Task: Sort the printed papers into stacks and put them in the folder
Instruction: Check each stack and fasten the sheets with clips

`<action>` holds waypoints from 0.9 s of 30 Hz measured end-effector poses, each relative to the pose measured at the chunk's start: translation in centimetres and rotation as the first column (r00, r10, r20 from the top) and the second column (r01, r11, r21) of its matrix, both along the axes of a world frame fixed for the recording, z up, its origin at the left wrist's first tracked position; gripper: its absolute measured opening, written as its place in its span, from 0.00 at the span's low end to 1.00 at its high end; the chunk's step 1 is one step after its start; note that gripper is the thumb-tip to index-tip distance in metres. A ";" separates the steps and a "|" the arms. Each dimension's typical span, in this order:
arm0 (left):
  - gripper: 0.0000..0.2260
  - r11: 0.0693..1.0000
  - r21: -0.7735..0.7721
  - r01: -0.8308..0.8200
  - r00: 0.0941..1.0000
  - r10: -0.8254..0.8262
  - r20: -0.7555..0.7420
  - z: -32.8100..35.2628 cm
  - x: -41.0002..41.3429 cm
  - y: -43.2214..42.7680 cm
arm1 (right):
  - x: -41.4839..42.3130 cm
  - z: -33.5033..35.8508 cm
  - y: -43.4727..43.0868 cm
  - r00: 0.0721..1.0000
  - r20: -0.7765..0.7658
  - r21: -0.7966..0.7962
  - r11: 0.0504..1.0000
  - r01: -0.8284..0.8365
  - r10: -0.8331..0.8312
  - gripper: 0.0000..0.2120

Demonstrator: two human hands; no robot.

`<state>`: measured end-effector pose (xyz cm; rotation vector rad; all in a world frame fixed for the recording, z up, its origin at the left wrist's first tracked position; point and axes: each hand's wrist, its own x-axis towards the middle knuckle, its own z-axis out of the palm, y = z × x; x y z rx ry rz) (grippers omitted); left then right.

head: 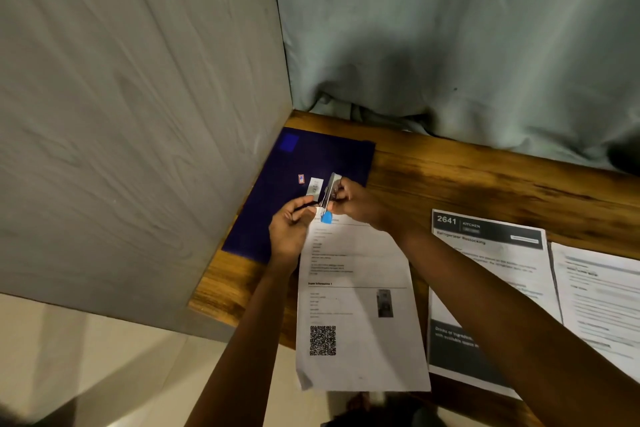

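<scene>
A dark blue folder [325, 156] lies flat in the table's far left corner. A printed paper stack with a QR code [360, 308] lies in front of it, hanging over the near edge. My right hand [360, 206] grips a metal stapler with a blue end [329, 198] at the stack's top left corner. My left hand [291, 229] pinches a thin dark strip beside the stapler. Two more printed stacks lie to the right: one headed "2641 Kitchen" [491, 274] and one of plain text [602, 295].
The wooden table [485, 180] meets a grey panel wall [138, 132] on the left and a pale green curtain [450, 38] behind. Two small labels [310, 184] sit on the folder. Tiled floor [104, 357] shows below the near left.
</scene>
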<state>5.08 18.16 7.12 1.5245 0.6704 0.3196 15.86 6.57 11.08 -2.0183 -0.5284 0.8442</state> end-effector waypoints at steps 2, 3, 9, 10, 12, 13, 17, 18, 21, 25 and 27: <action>0.13 1.000 0.007 0.009 0.999 -0.009 -0.038 0.0 -0.1 0.0 | -0.1 -0.1 -0.1 1.000 0.011 0.009 1.000 0.019 -0.020 0.21; 0.15 1.000 0.018 0.021 0.998 -0.020 -0.056 0.0 -0.3 0.0 | -0.1 -0.2 -0.1 0.999 0.020 0.011 1.000 0.026 -0.026 0.21; 0.15 0.994 0.091 0.053 0.994 -0.044 -0.099 0.2 -0.6 -0.9 | -0.4 -0.4 -0.4 0.999 0.042 0.031 0.999 0.033 -0.035 0.21; 0.15 0.994 0.094 0.053 0.994 -0.044 -0.102 0.1 -0.5 -1.0 | -0.5 -0.5 -0.4 0.998 0.044 0.039 0.998 0.040 -0.042 0.20; 0.16 0.993 0.102 0.054 0.993 -0.042 -0.114 0.2 -0.3 -1.1 | -0.7 -0.7 -0.3 0.997 0.047 0.057 0.996 0.063 -0.066 0.21; 0.15 0.994 0.100 0.047 0.992 -0.035 -0.119 0.2 -0.2 -1.1 | -0.8 -0.7 -0.3 0.996 0.045 0.065 0.995 0.073 -0.076 0.22; 0.13 0.996 0.088 0.022 0.994 -0.012 -0.110 0.1 -0.2 -1.4 | -0.9 -1.2 -0.1 0.994 0.020 0.085 0.991 0.101 -0.103 0.23; 0.13 0.997 0.078 0.021 0.994 -0.012 -0.108 -0.1 -0.3 -1.2 | -0.9 -1.2 -0.2 0.995 0.008 0.095 0.990 0.100 -0.102 0.23; 0.15 0.998 -0.020 0.056 0.989 -0.059 -0.135 -0.8 -0.7 -0.5 | -0.7 -1.2 -0.8 0.997 -0.042 0.188 0.979 0.073 -0.067 0.23; 0.10 0.988 -0.057 0.144 0.972 -0.152 -0.178 -1.8 -1.0 0.1 | 0.1 -0.6 -2.2 0.987 -0.087 0.393 0.905 0.161 -0.138 0.19; 0.09 0.990 -0.049 0.131 0.973 -0.138 -0.186 -2.1 -1.0 0.2 | 0.9 -0.2 -3.2 0.964 -0.029 0.451 0.857 0.250 -0.265 0.17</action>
